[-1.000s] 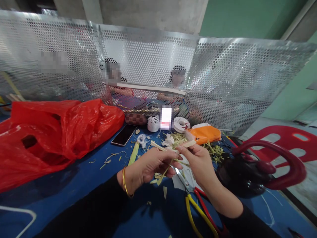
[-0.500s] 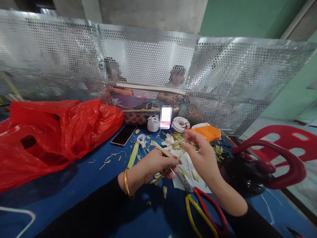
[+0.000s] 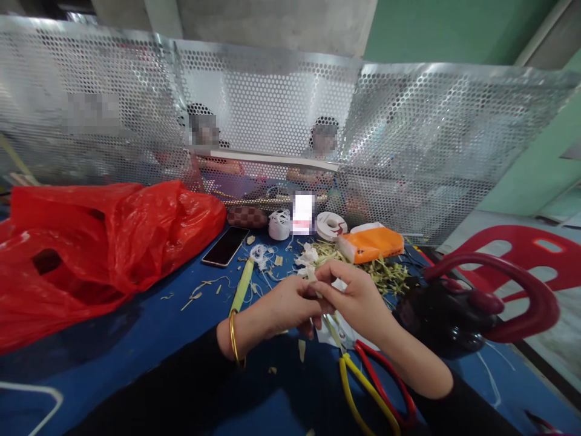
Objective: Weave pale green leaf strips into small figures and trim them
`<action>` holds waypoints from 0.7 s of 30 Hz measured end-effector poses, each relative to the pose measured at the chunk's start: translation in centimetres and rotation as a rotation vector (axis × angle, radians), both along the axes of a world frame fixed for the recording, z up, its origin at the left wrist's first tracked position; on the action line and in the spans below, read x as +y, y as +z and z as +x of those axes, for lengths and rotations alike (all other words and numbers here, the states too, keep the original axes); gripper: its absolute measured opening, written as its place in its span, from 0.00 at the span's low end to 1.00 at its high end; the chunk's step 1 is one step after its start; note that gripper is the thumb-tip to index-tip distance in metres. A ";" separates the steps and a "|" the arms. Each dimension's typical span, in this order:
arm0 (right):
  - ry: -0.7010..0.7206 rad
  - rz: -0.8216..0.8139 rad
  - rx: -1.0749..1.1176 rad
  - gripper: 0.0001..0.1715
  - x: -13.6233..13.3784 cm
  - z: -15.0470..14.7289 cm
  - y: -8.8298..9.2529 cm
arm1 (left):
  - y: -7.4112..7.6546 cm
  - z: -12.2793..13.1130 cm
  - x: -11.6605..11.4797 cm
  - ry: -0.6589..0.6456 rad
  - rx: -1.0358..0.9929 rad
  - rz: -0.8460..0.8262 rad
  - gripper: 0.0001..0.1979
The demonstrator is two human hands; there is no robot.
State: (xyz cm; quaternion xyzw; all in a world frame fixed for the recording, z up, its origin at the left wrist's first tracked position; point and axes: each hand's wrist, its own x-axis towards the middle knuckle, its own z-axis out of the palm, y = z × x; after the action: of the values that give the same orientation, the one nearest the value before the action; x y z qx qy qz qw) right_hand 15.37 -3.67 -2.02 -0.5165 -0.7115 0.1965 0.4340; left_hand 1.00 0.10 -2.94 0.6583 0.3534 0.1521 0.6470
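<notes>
My left hand (image 3: 285, 301) is closed, fingers curled around a pale plant strip (image 3: 311, 275), which is mostly hidden. From the other side my right hand (image 3: 356, 297) pinches the strip, its fingertips meeting those of the left. Below the hands lie scissors (image 3: 347, 357) with one yellow and one red handle, blades pointing away. White paper (image 3: 324, 334) shows under the blades. A flat green leaf strip (image 3: 244, 281) rests left of the hands, beside a tangle of white string (image 3: 259, 257).
A red plastic bag (image 3: 104, 242) fills the left side. A dark kettle (image 3: 447, 315) stands close to my right forearm. Behind the hands are a phone (image 3: 226, 246), white string ball (image 3: 278, 225), ribbon spool (image 3: 331, 225), orange packet (image 3: 374, 242) and plant scraps (image 3: 388, 274). A perforated metal screen (image 3: 272, 91) rises behind.
My right hand has come down and left to meet the left hand and pinch the strip. The strip's long end no longer sticks up above my left fingers.
</notes>
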 end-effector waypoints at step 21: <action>-0.213 0.078 0.131 0.08 -0.1 -0.7 -1.0 | 0.2 0.0 -0.3 -0.040 -0.038 -0.120 0.11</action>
State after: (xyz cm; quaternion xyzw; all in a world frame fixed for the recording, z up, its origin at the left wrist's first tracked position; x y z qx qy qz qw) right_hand 14.63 -3.79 -2.98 -0.5579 -0.6299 0.1548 0.5177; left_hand 1.03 -0.24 -2.75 0.6222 0.3363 0.1302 0.6949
